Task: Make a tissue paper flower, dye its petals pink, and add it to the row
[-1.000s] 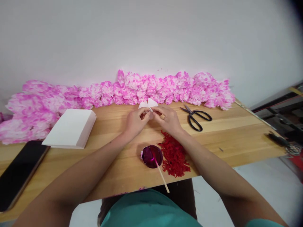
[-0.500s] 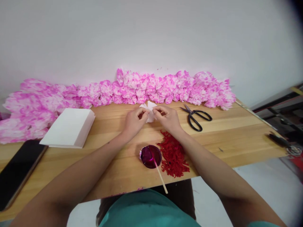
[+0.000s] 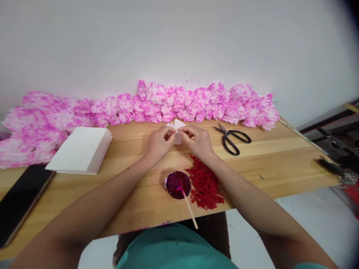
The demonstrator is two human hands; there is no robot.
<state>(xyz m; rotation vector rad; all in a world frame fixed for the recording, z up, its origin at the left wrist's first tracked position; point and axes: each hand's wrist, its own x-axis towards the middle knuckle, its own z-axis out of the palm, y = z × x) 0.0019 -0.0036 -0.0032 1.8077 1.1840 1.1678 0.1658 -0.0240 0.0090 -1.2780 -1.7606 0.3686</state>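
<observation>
Between my hands is a small white paper flower (image 3: 178,139) with its petals spread, held just above the table. My left hand (image 3: 161,141) pinches its left side between thumb and fingers. At its middle and right, my right hand (image 3: 198,141) is closed with thumb and forefinger pressed together. My fingertips partly cover the flower's centre. Closer to me stands a small cup of purple-pink dye (image 3: 175,185) with a wooden stick (image 3: 191,210) leaning out of it. Red yarn pieces (image 3: 206,186) lie in a heap beside the cup, under my right forearm.
Pink-and-white paper flowers (image 3: 179,102) line the back of the wooden table (image 3: 131,201) along the wall. A stack of white paper (image 3: 80,149) and a black phone (image 3: 24,201) lie at the left. Black-handled scissors (image 3: 231,139) rest right of my hands.
My right thumb and forefinger have shifted slightly left toward the flower's centre. My left hand keeps its pinch, and the things on the table stay in place.
</observation>
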